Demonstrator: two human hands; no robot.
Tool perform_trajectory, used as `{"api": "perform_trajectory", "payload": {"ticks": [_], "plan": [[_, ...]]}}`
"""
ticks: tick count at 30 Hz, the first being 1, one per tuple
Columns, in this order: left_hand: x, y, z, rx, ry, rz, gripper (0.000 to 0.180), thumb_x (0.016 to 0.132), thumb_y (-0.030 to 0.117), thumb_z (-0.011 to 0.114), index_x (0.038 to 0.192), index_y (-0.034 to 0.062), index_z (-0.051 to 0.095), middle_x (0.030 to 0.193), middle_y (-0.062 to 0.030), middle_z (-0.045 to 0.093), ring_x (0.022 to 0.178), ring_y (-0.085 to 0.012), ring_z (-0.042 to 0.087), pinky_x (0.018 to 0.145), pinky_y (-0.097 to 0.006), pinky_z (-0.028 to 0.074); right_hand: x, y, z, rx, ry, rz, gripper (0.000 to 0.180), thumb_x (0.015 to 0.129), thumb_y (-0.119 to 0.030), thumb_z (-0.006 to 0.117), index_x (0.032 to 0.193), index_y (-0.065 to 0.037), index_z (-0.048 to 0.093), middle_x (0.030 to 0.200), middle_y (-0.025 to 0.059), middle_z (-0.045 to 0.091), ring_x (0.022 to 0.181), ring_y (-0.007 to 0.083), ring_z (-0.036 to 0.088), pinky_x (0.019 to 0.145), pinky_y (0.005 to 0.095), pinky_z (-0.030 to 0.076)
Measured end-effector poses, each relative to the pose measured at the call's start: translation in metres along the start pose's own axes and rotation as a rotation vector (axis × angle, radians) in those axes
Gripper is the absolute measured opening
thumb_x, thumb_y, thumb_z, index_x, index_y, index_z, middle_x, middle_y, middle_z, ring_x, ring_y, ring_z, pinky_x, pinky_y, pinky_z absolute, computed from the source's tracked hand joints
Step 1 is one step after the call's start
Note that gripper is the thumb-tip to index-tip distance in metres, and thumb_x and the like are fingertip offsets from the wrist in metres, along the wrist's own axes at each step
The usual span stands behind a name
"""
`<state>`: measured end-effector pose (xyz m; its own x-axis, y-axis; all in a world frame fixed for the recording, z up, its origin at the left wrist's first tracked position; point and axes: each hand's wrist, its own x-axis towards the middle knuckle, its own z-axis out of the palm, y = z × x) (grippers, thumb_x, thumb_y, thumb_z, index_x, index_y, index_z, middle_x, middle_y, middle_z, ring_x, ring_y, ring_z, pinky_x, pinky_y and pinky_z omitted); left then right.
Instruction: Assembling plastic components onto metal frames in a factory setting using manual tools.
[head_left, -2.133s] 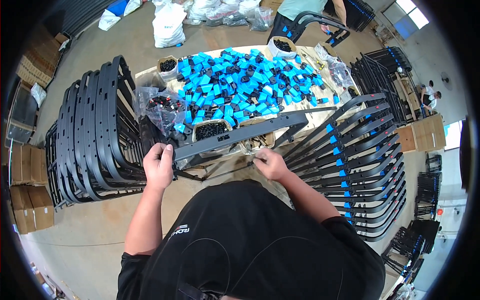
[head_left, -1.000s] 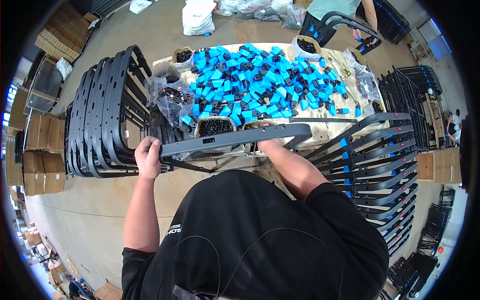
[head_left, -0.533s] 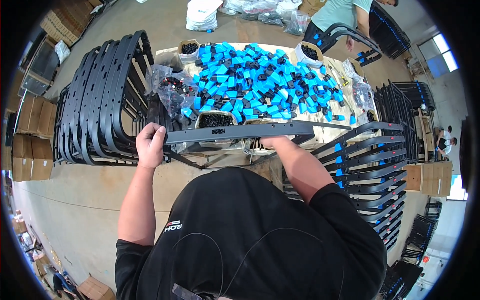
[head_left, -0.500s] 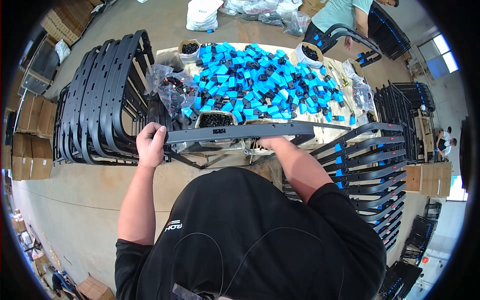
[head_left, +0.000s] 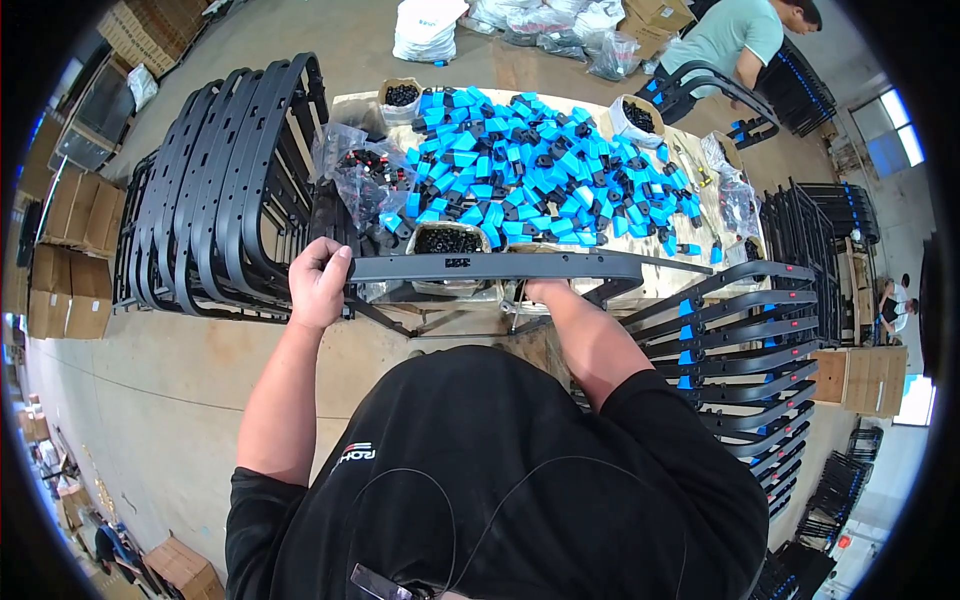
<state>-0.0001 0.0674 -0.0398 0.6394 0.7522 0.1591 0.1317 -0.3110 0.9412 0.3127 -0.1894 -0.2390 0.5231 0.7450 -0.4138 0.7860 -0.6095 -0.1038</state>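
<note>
A black metal frame [head_left: 480, 266] lies crosswise in front of my body at the near edge of the table. My left hand [head_left: 320, 284] is closed round its left end, thumb on top. Below the bar, toward its right half, is my right hand [head_left: 546, 291]; the bar covers most of its fingers, so what they hold does not show. Just beyond the bar stands an open box of small black parts [head_left: 447, 240]. Farther back spreads a large heap of blue and black plastic pieces [head_left: 550, 165].
Upright black frames [head_left: 215, 190] stand in a row at left; more frames with blue pieces [head_left: 745, 350] are stacked at right. Boxes of black parts [head_left: 636, 118] and a clear plastic bag [head_left: 365, 170] sit on the table. A person in light green [head_left: 720, 45] handles a frame at far right.
The whole view has shifted slightly, with the scene moving right. My left hand keeps its hold on the frame, and my right hand stays below the bar. The far person's head now shows more.
</note>
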Motion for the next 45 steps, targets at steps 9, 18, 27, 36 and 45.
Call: {"api": "perform_trajectory", "payload": {"ticks": [9,18,27,36,45], "plan": [[0.001,-0.001,0.002,-0.012,-0.018,0.020,0.024,0.095,0.018,0.063,0.078,0.0016,0.058,0.070,0.0040,0.050,0.067,-0.0065,0.043,0.060,-0.026,0.036,-0.007,0.007,-0.014,0.056,-0.022,0.031,0.041,0.098,-0.021,0.050,0.136,-0.010,0.062,0.141,0.0146,0.059,0.131,0.0321,0.055,0.109,0.0437,0.045],[-0.001,-0.008,-0.001,0.012,0.005,0.018,0.023,0.096,0.017,0.062,0.079,0.0015,0.058,0.071,0.0039,0.050,0.068,-0.0065,0.042,0.061,-0.025,0.036,-0.008,-0.007,-0.025,0.138,-0.035,0.034,0.041,0.100,-0.024,0.048,0.136,-0.010,0.062,0.142,0.0143,0.059,0.131,0.0322,0.055,0.109,0.0425,0.045],[0.001,-0.008,0.002,-0.023,0.006,0.022,0.022,0.096,0.015,0.062,0.078,0.0022,0.058,0.071,0.0043,0.050,0.068,-0.0062,0.042,0.061,-0.025,0.036,0.002,0.000,0.002,0.108,0.069,0.080,0.042,0.104,-0.029,0.043,0.138,-0.011,0.060,0.147,0.0128,0.055,0.135,0.0306,0.052,0.112,0.0406,0.043],[0.003,-0.006,0.006,-0.014,0.020,0.041,0.022,0.096,0.015,0.062,0.079,0.0018,0.058,0.071,0.0046,0.050,0.067,-0.0056,0.041,0.060,-0.025,0.035,0.004,0.006,0.001,0.074,0.010,0.098,0.042,0.098,-0.020,0.049,0.138,-0.011,0.060,0.143,0.0146,0.058,0.133,0.0316,0.054,0.109,0.0422,0.045],[-0.002,-0.005,0.004,-0.037,0.021,0.028,0.022,0.096,0.015,0.062,0.079,0.0030,0.057,0.070,0.0058,0.048,0.065,-0.0047,0.040,0.058,-0.024,0.033,-0.042,0.006,-0.058,0.027,0.033,0.068,0.035,0.092,-0.014,0.058,0.125,-0.012,0.067,0.129,0.0141,0.067,0.117,0.0353,0.065,0.100,0.0459,0.051]]}}
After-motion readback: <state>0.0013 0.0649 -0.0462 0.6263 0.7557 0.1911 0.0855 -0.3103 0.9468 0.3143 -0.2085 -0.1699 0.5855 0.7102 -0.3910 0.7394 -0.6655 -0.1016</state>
